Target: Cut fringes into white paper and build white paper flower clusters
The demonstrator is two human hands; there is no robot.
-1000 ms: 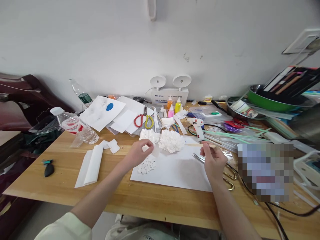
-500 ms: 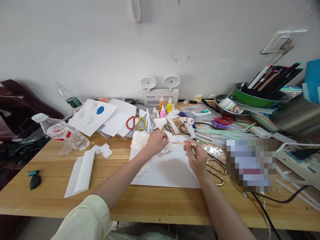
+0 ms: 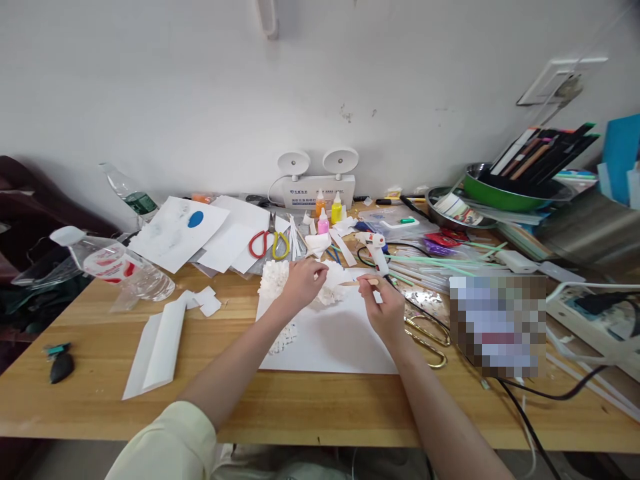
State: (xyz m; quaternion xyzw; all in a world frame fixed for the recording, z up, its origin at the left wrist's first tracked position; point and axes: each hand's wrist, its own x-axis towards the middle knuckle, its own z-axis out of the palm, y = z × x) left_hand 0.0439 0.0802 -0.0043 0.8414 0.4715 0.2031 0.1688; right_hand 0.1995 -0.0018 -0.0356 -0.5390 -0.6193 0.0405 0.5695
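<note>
"Two bare forearms (image 3: 240, 360) stretch over the near edge of the table (image 3: 300, 413). What would worry you?"

"The loose scraps (image 3: 284, 340) on the white sheet (image 3: 350, 343), right beside the left forearm. One low sweep could scatter them."

"And on the other side?"

"The gold-handled scissors (image 3: 426, 339), near the right wrist. If that arm swung outward, I think it could knock them."

"How are the hands set?"

"The right hand (image 3: 383, 300) has its thumb and finger pinched together on a thin wooden stick (image 3: 354, 283), tip aimed toward the left hand (image 3: 304, 283). That left one is bent over, fingers curled in to the thumb; whether it has a tiny bit of something, I can't tell."

"Where's the paper mound (image 3: 331, 296)?"

"On the sheet, partly hidden behind the left hand, with a second clump (image 3: 273, 280) to its left. A slip of the stick might knock pieces off."

"Anything farther back?"

"The glue gun (image 3: 374, 248), beyond the right hand. A snagged cord could shift it. Past that, three small bottles (image 3: 323, 222) might topple if bumped."
</note>
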